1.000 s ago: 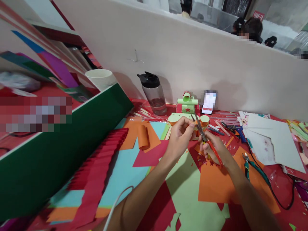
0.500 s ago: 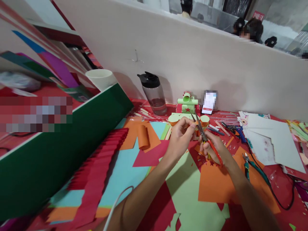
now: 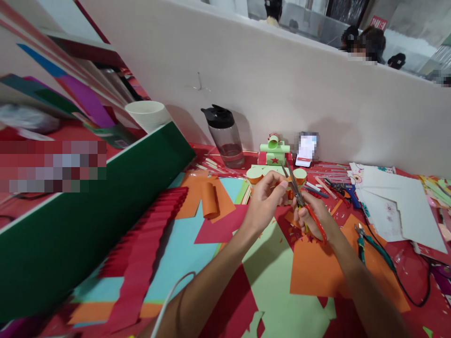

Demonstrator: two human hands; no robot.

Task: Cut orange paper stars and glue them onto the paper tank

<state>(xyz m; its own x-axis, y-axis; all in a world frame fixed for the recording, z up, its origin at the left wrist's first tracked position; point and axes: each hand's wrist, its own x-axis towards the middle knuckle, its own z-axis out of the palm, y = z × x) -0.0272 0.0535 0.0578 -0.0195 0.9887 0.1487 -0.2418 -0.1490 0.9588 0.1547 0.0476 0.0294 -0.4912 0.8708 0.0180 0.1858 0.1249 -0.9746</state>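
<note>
My right hand (image 3: pixel 312 213) is closed round the red handles of a pair of scissors (image 3: pixel 299 199), whose blades stand slightly apart and point up and away. My left hand (image 3: pixel 268 197) pinches a small piece of orange paper (image 3: pixel 289 180) right by the blades. Its exact shape is mostly hidden by my fingers and the scissors. Just beyond, a light green paper model (image 3: pixel 275 148) with a red star stands against the wall, with green-topped orange paper rolls in front of it. Beneath my hands lie a light green sheet (image 3: pixel 273 272) and an orange sheet (image 3: pixel 313 270).
A water bottle (image 3: pixel 225 141) and a lit phone (image 3: pixel 306 150) stand by the white partition. Green-handled pliers (image 3: pixel 378 249), a blue glue gun (image 3: pixel 352 195) and white card (image 3: pixel 416 202) lie right. A dark green board (image 3: pixel 88 225) and pleated red paper (image 3: pixel 148 239) are left.
The scissor blades have shifted slightly and now stand a little closer to upright. Both hands stay in nearly the same place, and the surroundings are unchanged.
</note>
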